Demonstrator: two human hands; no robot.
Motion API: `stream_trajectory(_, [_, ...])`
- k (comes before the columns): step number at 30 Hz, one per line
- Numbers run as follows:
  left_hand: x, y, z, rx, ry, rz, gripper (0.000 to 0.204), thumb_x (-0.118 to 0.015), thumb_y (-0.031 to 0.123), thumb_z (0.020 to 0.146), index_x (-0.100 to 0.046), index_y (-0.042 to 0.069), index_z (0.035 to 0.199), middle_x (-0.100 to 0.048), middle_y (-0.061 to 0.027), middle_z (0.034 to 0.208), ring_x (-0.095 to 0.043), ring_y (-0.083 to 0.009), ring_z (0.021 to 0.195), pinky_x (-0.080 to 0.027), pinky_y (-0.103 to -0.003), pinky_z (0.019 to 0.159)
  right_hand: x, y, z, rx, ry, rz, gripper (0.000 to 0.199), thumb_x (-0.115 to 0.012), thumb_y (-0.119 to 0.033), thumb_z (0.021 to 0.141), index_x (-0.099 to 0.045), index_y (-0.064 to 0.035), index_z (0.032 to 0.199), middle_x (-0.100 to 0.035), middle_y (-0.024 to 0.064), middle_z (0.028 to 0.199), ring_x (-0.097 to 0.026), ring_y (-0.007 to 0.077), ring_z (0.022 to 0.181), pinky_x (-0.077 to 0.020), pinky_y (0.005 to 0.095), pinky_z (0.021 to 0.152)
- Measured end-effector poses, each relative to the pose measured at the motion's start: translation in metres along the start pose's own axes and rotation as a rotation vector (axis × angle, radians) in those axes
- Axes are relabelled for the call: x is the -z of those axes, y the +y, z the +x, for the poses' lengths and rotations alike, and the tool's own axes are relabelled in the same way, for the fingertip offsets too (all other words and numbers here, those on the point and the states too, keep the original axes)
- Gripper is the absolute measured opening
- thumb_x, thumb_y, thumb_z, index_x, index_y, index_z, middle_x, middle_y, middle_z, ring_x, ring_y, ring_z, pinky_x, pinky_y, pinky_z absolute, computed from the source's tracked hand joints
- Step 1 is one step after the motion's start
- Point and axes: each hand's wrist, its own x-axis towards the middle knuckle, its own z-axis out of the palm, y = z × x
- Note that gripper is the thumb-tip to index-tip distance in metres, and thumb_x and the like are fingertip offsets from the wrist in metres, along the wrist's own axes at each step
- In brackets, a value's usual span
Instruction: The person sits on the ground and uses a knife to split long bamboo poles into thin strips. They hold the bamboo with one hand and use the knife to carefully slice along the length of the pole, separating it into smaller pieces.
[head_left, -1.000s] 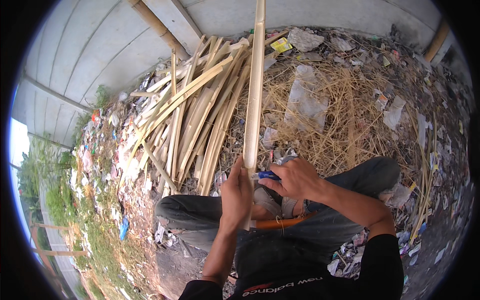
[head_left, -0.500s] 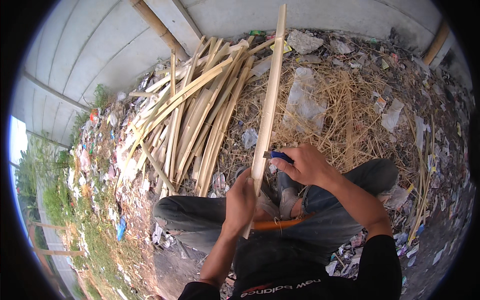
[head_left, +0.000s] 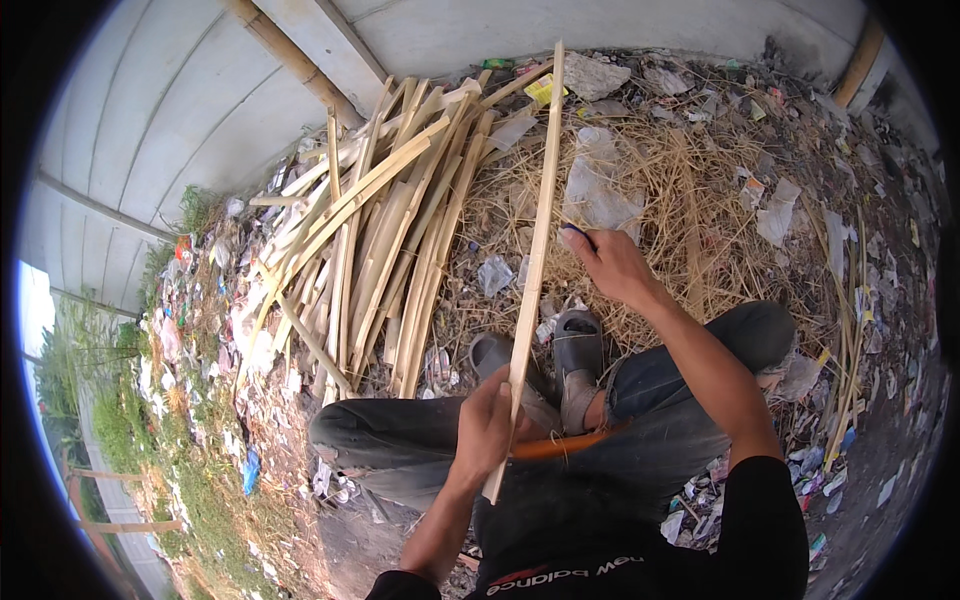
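A long pale bamboo strip slants up and away from my lap, its near end by my waist. Low on it, my left hand is closed round the strip. To the right of the strip, my right hand is closed on a blue-handled knife. Only a bit of the knife's handle shows past the thumb and fingers; its blade cannot be made out now. The knife is close to the strip's right edge, and I cannot tell whether they touch.
A heap of split bamboo strips lies to the left, by a pale panelled wall. Thin shavings and scattered litter cover the ground ahead. My crossed legs and grey clogs are below the strip. A flat rock sits near the wall.
My right hand with the knife has moved up, farther along the strip and slightly right. The strip has turned more edge-on and slid toward me, and my left hand has come slightly nearer.
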Motion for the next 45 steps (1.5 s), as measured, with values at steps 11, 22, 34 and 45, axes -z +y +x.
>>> stream_trajectory(11, [0.02, 0.007, 0.013, 0.005, -0.177, -0.487, 0.083, -0.064, 0.006, 0.082, -0.03, -0.004, 0.157, -0.047, 0.0012, 0.062, -0.04, -0.0085, 0.041, -0.03, -0.023, 0.038, 0.004, -0.061, -0.05, 0.285, -0.23, 0.161, 0.062, -0.05, -0.056, 0.101, -0.069, -0.0013, 0.08, -0.059, 0.0188, 0.056, -0.062, 0.0394, 0.056, -0.049, 0.0477, 0.057])
stream_trajectory(22, [0.014, -0.008, 0.003, 0.109, -0.22, -0.35, 0.084, -0.06, 0.003, 0.075, -0.037, -0.003, 0.155, -0.05, 0.0017, 0.061, -0.042, -0.0073, 0.044, -0.029, -0.022, 0.041, -0.005, -0.043, -0.03, 0.083, -0.163, 0.145, 0.067, -0.05, -0.057, 0.102, -0.067, -0.0008, 0.07, -0.054, 0.0173, 0.049, -0.06, 0.0377, 0.048, -0.0475, 0.0468, 0.051])
stream_trajectory(34, [0.017, 0.007, -0.007, 0.138, -0.195, -0.204, 0.082, -0.064, 0.008, 0.072, -0.044, -0.005, 0.151, -0.06, -0.0006, 0.076, -0.053, -0.008, 0.058, -0.039, -0.021, 0.052, -0.004, -0.038, -0.034, 0.198, -0.181, 0.15, 0.068, -0.044, -0.059, 0.104, -0.071, -0.0039, 0.074, -0.049, 0.0118, 0.046, -0.055, 0.0336, 0.045, -0.046, 0.0459, 0.052])
stream_trajectory(45, [0.026, -0.02, 0.008, 0.05, -0.173, -0.412, 0.074, -0.062, 0.002, 0.071, -0.049, -0.005, 0.144, -0.047, -0.0025, 0.058, -0.035, -0.0111, 0.033, -0.026, -0.025, 0.032, -0.034, -0.073, -0.079, 0.354, -0.311, 0.038, 0.067, -0.045, -0.061, 0.102, -0.07, -0.0037, 0.077, -0.059, 0.019, 0.055, -0.064, 0.0387, 0.055, -0.0512, 0.048, 0.056])
